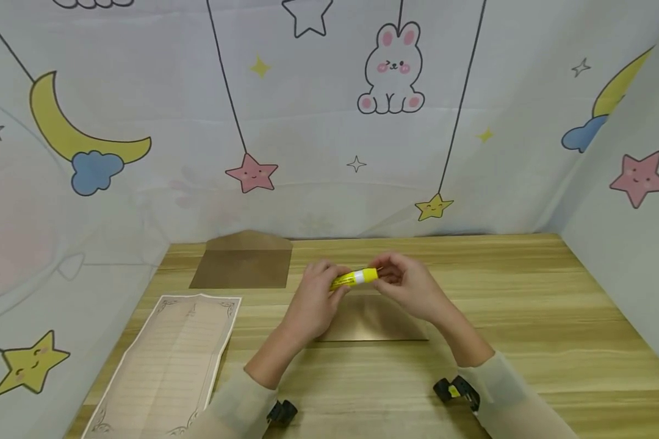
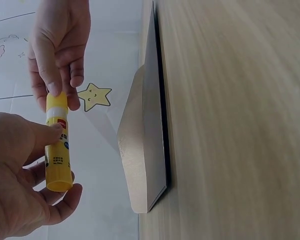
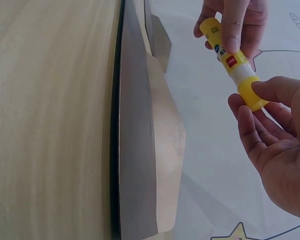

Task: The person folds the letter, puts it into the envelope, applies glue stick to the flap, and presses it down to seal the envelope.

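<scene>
Table point(image 1: 527, 305): wood before a printed curtain point(image 1: 318, 134), running on rightward past the near envelope point(image 1: 379, 324).
Left hand point(image 1: 314, 300): fingers curled, gripping the glue point(image 1: 354, 278) by its body.
Right hand point(image 1: 414, 289): pinches the cap point(image 2: 56, 101).
Glue: lifted above the near envelope, perhaps gripped at both ends so cap and body can work apart.
Left side: paper point(image 1: 170, 366) near the table's edge, far envelope point(image 1: 247, 269) behind.

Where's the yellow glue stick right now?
Just right of centre in the head view, the glue stick is held between the left hand and right hand, above the nearer envelope.
</scene>
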{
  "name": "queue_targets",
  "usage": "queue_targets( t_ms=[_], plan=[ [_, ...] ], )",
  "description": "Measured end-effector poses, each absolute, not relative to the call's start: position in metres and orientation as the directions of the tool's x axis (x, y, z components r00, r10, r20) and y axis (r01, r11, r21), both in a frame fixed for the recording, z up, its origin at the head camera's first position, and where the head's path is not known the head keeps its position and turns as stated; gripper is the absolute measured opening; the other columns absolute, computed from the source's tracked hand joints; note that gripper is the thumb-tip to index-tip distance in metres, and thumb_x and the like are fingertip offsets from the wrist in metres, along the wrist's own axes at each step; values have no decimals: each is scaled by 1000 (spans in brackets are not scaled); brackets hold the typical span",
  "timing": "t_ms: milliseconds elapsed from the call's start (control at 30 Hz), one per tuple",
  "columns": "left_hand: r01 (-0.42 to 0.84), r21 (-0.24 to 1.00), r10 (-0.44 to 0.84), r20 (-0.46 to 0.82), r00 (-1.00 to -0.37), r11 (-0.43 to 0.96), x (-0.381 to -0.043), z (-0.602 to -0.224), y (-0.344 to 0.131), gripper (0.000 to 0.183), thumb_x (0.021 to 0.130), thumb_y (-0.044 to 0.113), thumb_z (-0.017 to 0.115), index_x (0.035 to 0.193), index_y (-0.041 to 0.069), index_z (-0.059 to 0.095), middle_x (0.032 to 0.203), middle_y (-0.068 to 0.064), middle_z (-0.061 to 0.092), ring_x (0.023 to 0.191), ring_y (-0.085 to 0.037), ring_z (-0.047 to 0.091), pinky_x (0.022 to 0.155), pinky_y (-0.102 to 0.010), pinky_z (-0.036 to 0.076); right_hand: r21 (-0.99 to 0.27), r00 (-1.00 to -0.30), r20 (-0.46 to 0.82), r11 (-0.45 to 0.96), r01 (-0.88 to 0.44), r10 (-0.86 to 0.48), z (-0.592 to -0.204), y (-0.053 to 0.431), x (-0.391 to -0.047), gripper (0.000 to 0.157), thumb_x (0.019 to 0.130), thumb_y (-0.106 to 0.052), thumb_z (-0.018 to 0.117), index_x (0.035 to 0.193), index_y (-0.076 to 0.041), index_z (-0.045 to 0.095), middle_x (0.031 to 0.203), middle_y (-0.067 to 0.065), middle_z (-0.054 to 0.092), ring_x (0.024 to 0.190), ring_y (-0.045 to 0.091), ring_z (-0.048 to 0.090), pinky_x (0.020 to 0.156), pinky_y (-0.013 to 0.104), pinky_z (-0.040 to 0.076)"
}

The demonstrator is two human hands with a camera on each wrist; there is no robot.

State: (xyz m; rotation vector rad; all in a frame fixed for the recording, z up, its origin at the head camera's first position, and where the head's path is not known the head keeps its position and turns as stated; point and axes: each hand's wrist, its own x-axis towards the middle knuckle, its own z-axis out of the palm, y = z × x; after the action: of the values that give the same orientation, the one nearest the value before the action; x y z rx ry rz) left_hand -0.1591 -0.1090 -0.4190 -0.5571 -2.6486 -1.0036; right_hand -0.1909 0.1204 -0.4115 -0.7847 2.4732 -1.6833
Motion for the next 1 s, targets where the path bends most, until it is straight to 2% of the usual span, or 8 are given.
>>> queue_targets(
  t_ms=[300, 433, 533, 600, 667, 833, 1000],
  plan=[
    [452, 576, 278, 367, -888, 682, -158, -420, -108, 27, 97, 9, 80, 123, 8, 74, 118, -3, 66, 110, -26, 56, 92, -40, 54, -885, -864, 214, 283, -369, -456, -416, 121, -192, 26, 99, -2, 74, 125, -1, 69, 114, 10, 73, 100, 28, 74, 83, 32, 62],
    [456, 581, 279, 372, -886, 674, -158, -420, -108, 28, 96, 8, 80, 123, 8, 74, 118, -3, 66, 110, -27, 56, 92, -41, 53, -893, -867, 180, 292, -342, -465, -417, 121, -193, 24, 104, -9, 70, 127, 0, 68, 111, 11, 74, 97, 33, 74, 85, 43, 63],
    [456, 578, 278, 372, -886, 677, -158, -420, -107, 28, 96, 8, 80, 123, 8, 74, 118, -3, 66, 110, -27, 56, 91, -41, 54, -901, -871, 150, 299, -315, -467, -418, 121, -193, 26, 108, -14, 66, 128, 2, 68, 111, 16, 73, 95, 37, 73, 87, 53, 61],
    [456, 572, 281, 370, -885, 683, -158, -420, -107, 28, 96, 9, 80, 124, 7, 74, 118, -4, 66, 110, -27, 56, 90, -40, 54, -903, -876, 136, 307, -302, -462, -418, 120, -193, 28, 109, -17, 64, 128, 2, 67, 111, 19, 73, 94, 36, 73, 87, 55, 60],
    [457, 564, 283, 371, -884, 688, -157, -419, -107, 29, 97, 10, 79, 125, 7, 74, 119, -4, 66, 110, -27, 56, 91, -40, 54, -902, -879, 131, 313, -298, -459, -419, 120, -193, 31, 108, -19, 66, 132, 2, 66, 111, 19, 72, 93, 35, 73, 86, 52, 61],
    [458, 554, 287, 370, -884, 695, -158, -418, -109, 29, 98, 11, 79, 126, 8, 74, 119, -4, 66, 108, -26, 56, 90, -39, 54, -897, -867, 170, 292, -333, -469, -419, 118, -194, 45, 100, -12, 77, 141, -2, 60, 115, 13, 70, 99, 27, 71, 86, 35, 61],
    [457, 557, 286, 369, -884, 694, -158, -418, -110, 29, 97, 10, 79, 126, 8, 74, 118, -4, 66, 107, -26, 56, 89, -39, 54, -881, -850, 196, 293, -372, -488, -421, 119, -194, 35, 101, -8, 75, 133, -2, 64, 114, 11, 71, 96, 25, 71, 83, 31, 61]
  ],
)
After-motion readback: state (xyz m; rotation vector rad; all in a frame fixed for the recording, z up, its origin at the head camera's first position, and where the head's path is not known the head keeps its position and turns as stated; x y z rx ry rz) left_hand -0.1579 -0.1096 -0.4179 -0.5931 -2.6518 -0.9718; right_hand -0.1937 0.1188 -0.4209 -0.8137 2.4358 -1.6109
